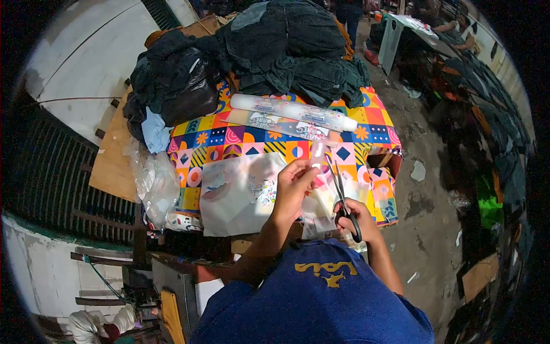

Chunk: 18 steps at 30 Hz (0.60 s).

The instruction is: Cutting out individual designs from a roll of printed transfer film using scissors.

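Note:
My left hand (pixel 293 188) pinches a small clear strip with white marks (pixel 318 152) between thumb and fingers, above the patterned tablecloth. In my right hand (pixel 362 218) is a pair of scissors (pixel 340 189) with black handles, its blades pointing away from me and slightly parted, just right of the strip. Whether the blades touch the strip I cannot tell. A translucent sheet with printed motifs (pixel 229 213) lies flat left of my left hand. Pale, see-through pieces (pixel 321 200) lie between my hands. Beyond them rests a roll of printed translucent film (pixel 292 111).
Dark green corduroy-like garments (pixel 281 46) are heaped along the table's far side, with a black plastic bag (pixel 197 94) at left. Crumpled clear plastic (pixel 154 189) hangs by the left edge. More dark cloth (pixel 492 137) is piled beyond the concrete floor (pixel 424 229) at right.

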Tool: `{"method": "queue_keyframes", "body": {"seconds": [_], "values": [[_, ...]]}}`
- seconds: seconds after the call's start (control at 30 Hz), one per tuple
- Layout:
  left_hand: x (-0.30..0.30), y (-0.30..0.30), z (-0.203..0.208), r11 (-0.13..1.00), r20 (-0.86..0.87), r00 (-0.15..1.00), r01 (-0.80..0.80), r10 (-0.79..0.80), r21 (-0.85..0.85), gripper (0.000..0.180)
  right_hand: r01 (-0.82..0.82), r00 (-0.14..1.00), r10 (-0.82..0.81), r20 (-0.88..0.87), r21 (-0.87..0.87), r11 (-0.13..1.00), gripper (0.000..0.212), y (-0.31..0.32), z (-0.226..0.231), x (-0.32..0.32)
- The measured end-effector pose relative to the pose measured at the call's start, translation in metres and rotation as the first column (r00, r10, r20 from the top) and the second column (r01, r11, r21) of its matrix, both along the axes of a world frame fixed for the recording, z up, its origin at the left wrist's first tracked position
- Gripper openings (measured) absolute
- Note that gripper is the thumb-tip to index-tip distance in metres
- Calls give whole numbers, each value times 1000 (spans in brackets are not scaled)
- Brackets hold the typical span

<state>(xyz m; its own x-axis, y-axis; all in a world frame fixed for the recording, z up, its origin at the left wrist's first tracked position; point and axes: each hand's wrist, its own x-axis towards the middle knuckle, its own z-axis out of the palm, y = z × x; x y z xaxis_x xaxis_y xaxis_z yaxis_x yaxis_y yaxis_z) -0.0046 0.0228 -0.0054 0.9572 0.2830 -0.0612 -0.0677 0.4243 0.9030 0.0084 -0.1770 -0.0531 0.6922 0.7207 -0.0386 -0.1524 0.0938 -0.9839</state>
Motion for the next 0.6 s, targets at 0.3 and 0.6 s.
{"method": "queue_keyframes", "body": {"seconds": [0.3, 0.6], "values": [[5, 0, -3, 997, -1, 999, 42, -42, -63, 12, -25, 998, 28, 49, -58, 998, 23, 3, 0, 8], [9, -5, -14, 998, 95, 995, 19, -13, -61, 11, -26, 1000, 26, 3, -53, 998, 22, 7, -6, 2]]}}
